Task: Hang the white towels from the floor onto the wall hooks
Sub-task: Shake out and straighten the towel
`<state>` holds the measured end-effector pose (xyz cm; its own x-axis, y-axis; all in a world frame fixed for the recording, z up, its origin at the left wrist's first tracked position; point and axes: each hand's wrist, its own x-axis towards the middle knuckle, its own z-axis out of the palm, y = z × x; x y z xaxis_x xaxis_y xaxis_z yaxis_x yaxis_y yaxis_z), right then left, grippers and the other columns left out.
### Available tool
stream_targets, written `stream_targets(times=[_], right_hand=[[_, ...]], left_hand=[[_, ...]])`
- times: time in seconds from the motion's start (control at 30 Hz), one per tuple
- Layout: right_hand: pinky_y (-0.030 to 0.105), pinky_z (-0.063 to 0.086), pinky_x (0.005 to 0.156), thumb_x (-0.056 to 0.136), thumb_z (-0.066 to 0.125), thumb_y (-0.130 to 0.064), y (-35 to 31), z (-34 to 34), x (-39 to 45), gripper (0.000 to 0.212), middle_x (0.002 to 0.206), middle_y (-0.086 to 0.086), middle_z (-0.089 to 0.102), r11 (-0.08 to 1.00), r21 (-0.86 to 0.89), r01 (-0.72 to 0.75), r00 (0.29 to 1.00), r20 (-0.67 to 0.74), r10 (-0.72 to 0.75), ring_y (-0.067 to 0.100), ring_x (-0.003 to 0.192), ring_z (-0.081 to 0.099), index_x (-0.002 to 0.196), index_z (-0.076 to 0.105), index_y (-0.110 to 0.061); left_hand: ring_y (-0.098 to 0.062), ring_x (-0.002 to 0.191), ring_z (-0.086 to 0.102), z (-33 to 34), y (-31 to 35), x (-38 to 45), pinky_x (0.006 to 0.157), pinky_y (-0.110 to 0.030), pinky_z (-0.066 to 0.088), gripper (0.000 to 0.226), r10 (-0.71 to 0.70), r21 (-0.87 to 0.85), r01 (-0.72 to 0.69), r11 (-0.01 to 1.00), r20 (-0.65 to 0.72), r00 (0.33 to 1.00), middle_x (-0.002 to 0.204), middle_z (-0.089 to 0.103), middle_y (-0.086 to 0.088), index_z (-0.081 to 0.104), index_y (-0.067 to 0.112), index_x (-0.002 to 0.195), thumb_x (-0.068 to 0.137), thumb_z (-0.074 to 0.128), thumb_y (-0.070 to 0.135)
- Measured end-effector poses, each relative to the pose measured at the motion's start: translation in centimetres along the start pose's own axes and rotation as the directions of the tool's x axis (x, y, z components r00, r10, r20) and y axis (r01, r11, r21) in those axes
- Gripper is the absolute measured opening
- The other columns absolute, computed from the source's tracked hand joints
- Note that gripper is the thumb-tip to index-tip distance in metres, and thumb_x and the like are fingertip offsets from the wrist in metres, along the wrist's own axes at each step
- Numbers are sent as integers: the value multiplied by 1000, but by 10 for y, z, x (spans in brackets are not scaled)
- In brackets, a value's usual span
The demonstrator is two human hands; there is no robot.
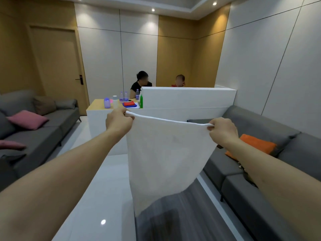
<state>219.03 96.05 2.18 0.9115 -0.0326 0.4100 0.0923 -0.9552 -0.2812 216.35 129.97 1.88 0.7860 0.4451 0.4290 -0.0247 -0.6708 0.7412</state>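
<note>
- The towel [166,153] pinched in my left hand [119,121] and right hand [223,130] is soft, matt white cloth.
- The near table [104,197] is glossy white.
- The left sofa [43,129] is matt grey fabric.
- The far door [57,63] looks like matt wood.

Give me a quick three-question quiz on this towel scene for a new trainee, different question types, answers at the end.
1. True or false: the white towel lies on the floor.
2. Multiple choice: the cushion on the right-hand sofa is A) pink B) orange C) green.
3. Fill in: the left hand and right hand each pinch a top ____ of the towel.

Key:
1. False; it hangs spread between both hands.
2. B, the orange cushion.
3. Corner.
</note>
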Motion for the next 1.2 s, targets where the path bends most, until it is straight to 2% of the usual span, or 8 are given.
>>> stream_targets(times=[0.07,0.23,0.47,0.57,0.8,0.9,1.0,1.2], right_hand=[[40,55,72,93,54,-20,-7,16,33,19,89,7,68,1000,16,0,1000,13,0,29,81,61,95,74,-20],[43,55,79,93,63,-29,-13,48,93,16,92,8,71,995,99,15,999,-33,-12,31,86,62,100,76,-24],[39,51,82,91,63,-16,6,89,108,17,96,15,74,977,178,115,991,-85,-101,38,95,63,100,77,-15],[36,50,79,90,64,-13,28,98,89,15,95,14,75,963,211,168,984,-88,-153,36,93,65,97,77,-11],[37,49,71,89,60,-9,114,121,-6,17,90,19,73,950,259,172,974,99,-203,38,84,63,94,77,-9],[37,51,77,93,54,-7,153,133,-46,25,99,17,72,953,273,128,960,208,-189,36,89,63,106,75,-11],[42,53,85,94,52,-8,187,145,-85,30,109,17,71,961,270,57,947,291,-137,36,95,64,113,73,-15],[44,56,85,97,51,-6,238,174,-178,30,115,14,70,980,197,1,906,414,-84,31,96,65,119,70,-13]], left_hand=[[-24,83,59,13,-4,32,71,-34,53,11,12,49,-12,999,7,1000,92,65,-6,68,22,97,90,60,19],[-26,84,58,37,-15,91,70,-36,53,12,28,93,-29,995,5,1000,91,64,-5,70,21,98,89,62,20],[-19,81,58,59,-32,78,61,-27,39,14,-24,118,24,993,-8,1000,84,66,-1,71,24,87,86,62,14],[-11,72,54,64,-34,43,54,-22,35,15,-52,150,54,987,-21,998,80,65,2,70,25,84,86,62,12],[-8,64,51,94,-41,-102,49,-22,30,26,-137,281,140,949,-29,990,68,59,11,65,31,76,81,52,9],[-5,61,53,109,-50,-167,49,-21,33,29,-190,289,177,941,15,982,67,60,14,63,34,74,82,50,10],[-4,61,54,124,-63,-221,50,-20,34,27,-215,311,184,932,68,974,68,61,17,68,34,79,85,54,12],[-2,62,54,150,-104,-314,52,-15,34,22,-230,363,158,918,165,959,80,66,13,75,29,94,90,58,15]])
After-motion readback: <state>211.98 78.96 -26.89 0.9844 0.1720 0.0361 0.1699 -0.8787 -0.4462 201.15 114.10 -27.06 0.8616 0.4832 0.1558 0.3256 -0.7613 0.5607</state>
